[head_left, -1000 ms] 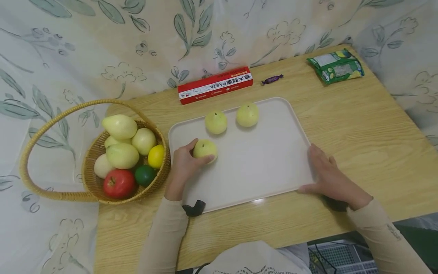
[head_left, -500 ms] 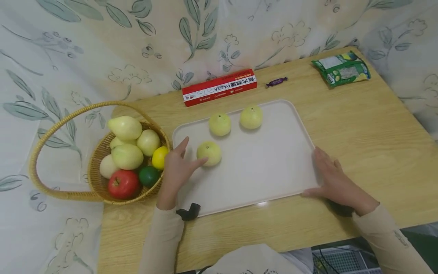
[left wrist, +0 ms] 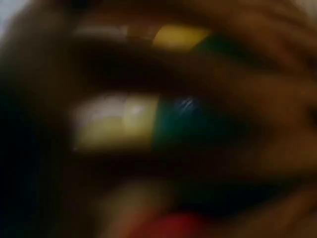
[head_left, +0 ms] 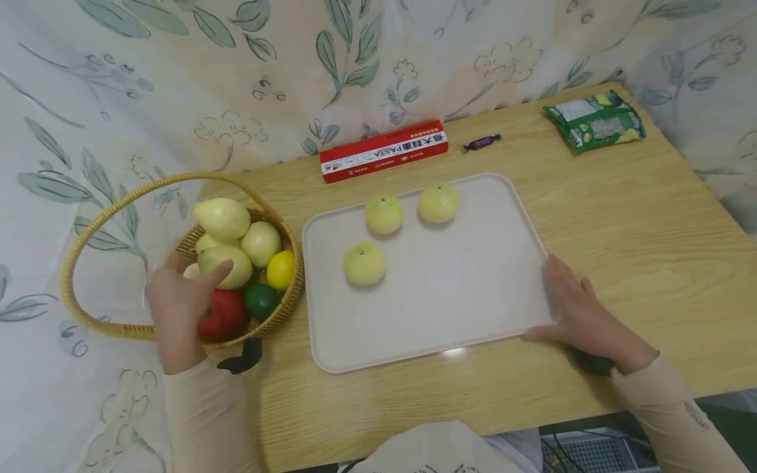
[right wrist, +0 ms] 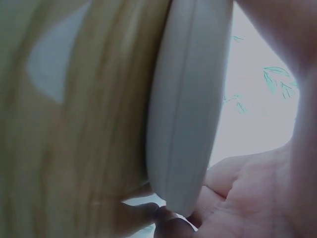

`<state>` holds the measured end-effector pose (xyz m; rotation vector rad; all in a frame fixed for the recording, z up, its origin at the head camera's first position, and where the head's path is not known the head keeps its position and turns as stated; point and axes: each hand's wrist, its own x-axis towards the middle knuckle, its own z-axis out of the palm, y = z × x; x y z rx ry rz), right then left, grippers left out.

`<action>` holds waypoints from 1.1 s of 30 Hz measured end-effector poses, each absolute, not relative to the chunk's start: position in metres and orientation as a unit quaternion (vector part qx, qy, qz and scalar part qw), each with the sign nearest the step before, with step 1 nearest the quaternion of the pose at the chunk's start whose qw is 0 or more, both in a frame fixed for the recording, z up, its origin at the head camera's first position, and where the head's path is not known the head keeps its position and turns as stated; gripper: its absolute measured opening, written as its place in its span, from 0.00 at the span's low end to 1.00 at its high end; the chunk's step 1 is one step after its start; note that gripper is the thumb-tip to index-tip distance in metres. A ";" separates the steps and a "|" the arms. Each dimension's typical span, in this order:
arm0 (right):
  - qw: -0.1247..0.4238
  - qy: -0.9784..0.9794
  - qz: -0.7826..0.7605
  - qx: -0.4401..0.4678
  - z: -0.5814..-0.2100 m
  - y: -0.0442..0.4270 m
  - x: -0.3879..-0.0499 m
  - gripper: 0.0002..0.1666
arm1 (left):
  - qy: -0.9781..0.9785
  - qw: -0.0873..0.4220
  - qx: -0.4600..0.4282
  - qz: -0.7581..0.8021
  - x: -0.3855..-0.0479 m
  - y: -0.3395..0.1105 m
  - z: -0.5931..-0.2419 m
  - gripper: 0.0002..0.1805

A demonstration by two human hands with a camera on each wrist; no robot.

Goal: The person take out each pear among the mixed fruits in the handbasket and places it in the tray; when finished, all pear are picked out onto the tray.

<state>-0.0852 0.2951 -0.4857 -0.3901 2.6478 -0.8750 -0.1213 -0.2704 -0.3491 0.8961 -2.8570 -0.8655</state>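
Observation:
Over the left part of the wicker basket [head_left: 290, 295], my left hand [head_left: 177, 305] has its fingers spread, the thumb by a pale green fruit [head_left: 233, 268]; whether they touch cannot be told. A partly covered red fruit [head_left: 225, 315] lies beside that hand. The left wrist view is dark and blurred, with a green fruit [left wrist: 185, 119] showing between fingers. My right hand [head_left: 585, 318] rests against the near right corner of the white tray [head_left: 449, 282], thumb at its front edge. Three yellow-green fruits [head_left: 364, 265] [head_left: 384, 214] [head_left: 438, 203] stand on the tray.
More pale fruits [head_left: 222, 219], a yellow fruit [head_left: 280, 270] and a dark green one [head_left: 261, 301] fill the basket. Its tall handle [head_left: 68, 263] arches to the left. Behind the tray lie a red pasta box [head_left: 384, 152], a purple candy [head_left: 481, 142] and a green packet [head_left: 596, 121].
My left hand has let go of the front yellow-green fruit, leaving it on the tray, and has moved left over the basket. My right hand stays at the tray's corner.

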 end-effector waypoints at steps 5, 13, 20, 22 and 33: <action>0.166 0.927 -0.309 -0.135 -0.484 0.294 -0.083 0.80 | -0.928 -0.034 0.269 -0.256 -0.131 -0.281 -0.370 0.49; 0.171 0.930 -0.296 -0.136 -0.483 0.293 -0.083 0.80 | -0.917 0.006 0.292 -0.273 -0.134 -0.283 -0.383 0.49; 0.172 0.931 -0.292 -0.134 -0.481 0.293 -0.084 0.80 | -0.912 0.028 0.291 -0.287 -0.134 -0.282 -0.386 0.48; 0.173 0.931 -0.292 -0.134 -0.481 0.294 -0.084 0.80 | -0.906 0.031 0.299 -0.297 -0.134 -0.282 -0.387 0.48; 0.178 0.932 -0.288 -0.126 -0.485 0.295 -0.084 0.81 | -0.881 0.084 0.325 -0.333 -0.126 -0.269 -0.378 0.48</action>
